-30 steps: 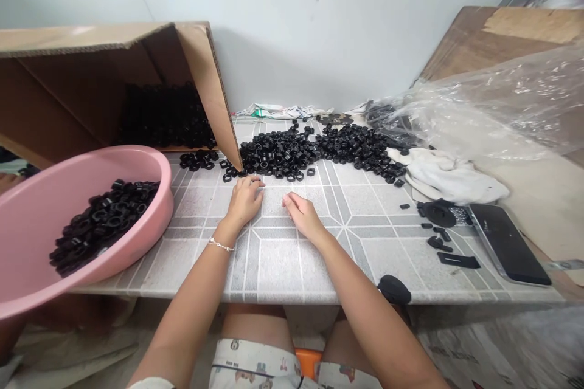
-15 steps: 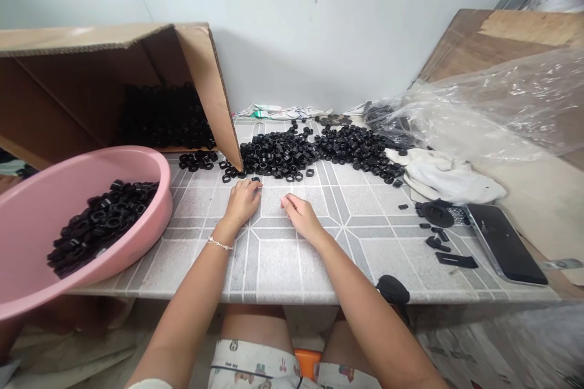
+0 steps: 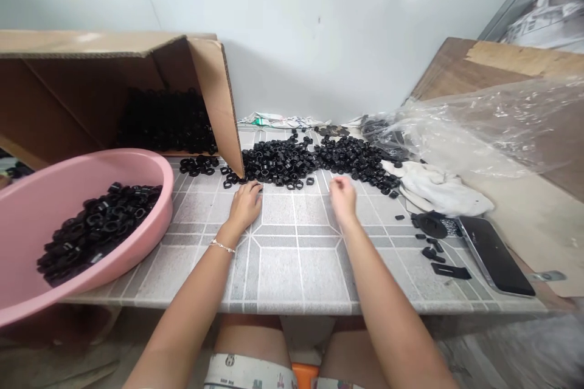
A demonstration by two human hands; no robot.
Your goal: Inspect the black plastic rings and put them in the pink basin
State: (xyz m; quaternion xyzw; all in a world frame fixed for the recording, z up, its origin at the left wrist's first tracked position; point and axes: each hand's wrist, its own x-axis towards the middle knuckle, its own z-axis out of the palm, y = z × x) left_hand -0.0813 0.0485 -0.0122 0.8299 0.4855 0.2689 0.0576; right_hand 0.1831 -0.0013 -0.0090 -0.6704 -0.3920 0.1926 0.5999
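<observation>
Black hex nuts (image 3: pixel 292 164) lie in a long, shallow spread along the back of a grey-patterned tiled counter (image 3: pixel 292 273), thin enough that single nuts sit within easy reach of the fingers. The left hand (image 3: pixel 245 206) rests palm down at the spread's front edge, fingers loosely together and almost touching the nearest nuts, with nothing visible in its grasp; a chain bracelet (image 3: pixel 222 247) circles the wrist. The right hand (image 3: pixel 342 197) is lifted just short of the spread, fingers drawn narrow, but blur hides whether it holds a nut. A pink plastic basin (image 3: pixel 166 206) of nuts leans out past the counter's left edge, close to the left hand, and an open cardboard carton (image 3: pixel 214 97) holding more stands at the back left corner, its flap dropping to the spread's end. Grey tile runs from both hands to the front edge, giving the forearms room. A white cloth (image 3: pixel 438 188) and crumpled clear plastic sheeting (image 3: pixel 493 127) crowd the right side, near a smartphone (image 3: pixel 495 255).
</observation>
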